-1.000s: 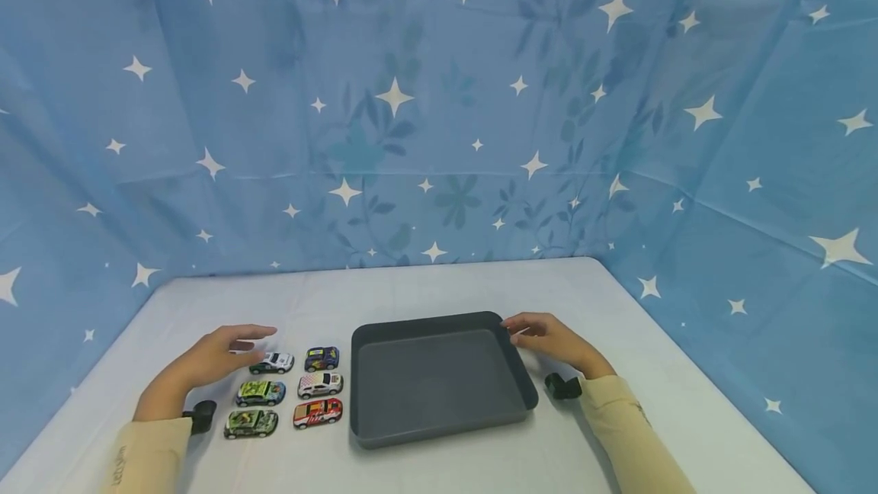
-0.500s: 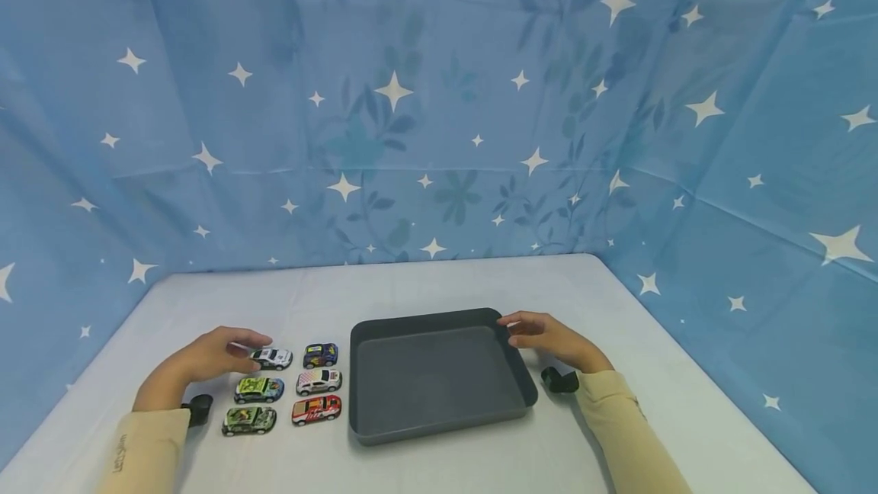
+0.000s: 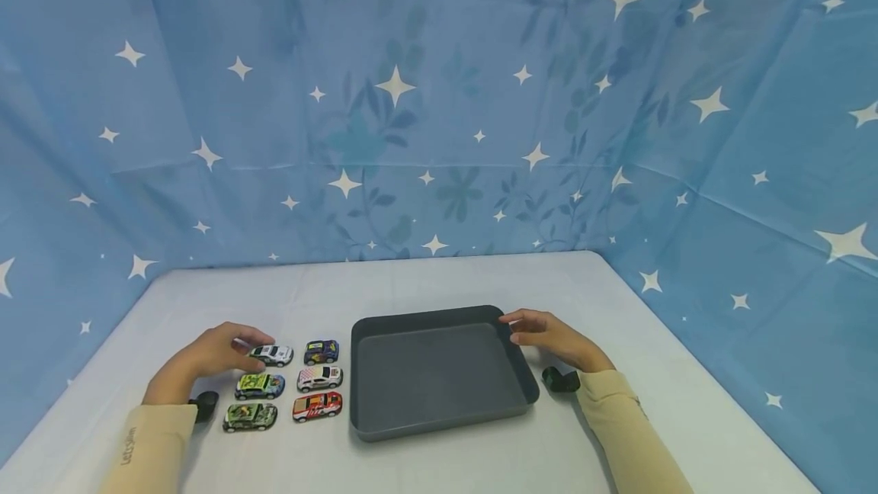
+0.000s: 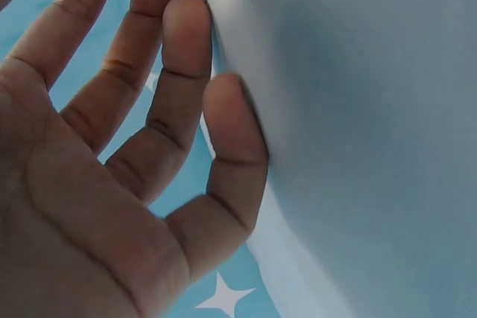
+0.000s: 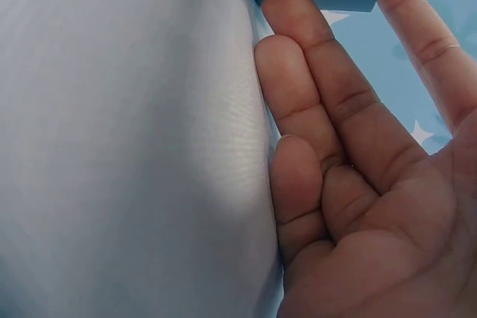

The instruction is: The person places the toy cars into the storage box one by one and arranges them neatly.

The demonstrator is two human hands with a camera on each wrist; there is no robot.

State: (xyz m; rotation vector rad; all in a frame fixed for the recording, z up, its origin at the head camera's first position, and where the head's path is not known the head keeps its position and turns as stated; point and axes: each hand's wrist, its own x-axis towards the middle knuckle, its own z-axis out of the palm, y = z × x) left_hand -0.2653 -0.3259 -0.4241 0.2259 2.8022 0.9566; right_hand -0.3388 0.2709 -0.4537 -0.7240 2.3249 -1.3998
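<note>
A left hand curves its half-closed fingers around a white toy car on the worktop; two green cars sit nearer the person, three others right of those fingers. The right hand, fingers loosely bent and parted, touches a gray tray's far corner.

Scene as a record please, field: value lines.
left grip: thumb and fingers at white car; firm hold unclear
right grip: at far right corner of tray
tray: dark gray, right of toy cars
toy cars: six, two columns of three
red car: nearest in right column
table: white
backdrop: blue, star-patterned
</note>
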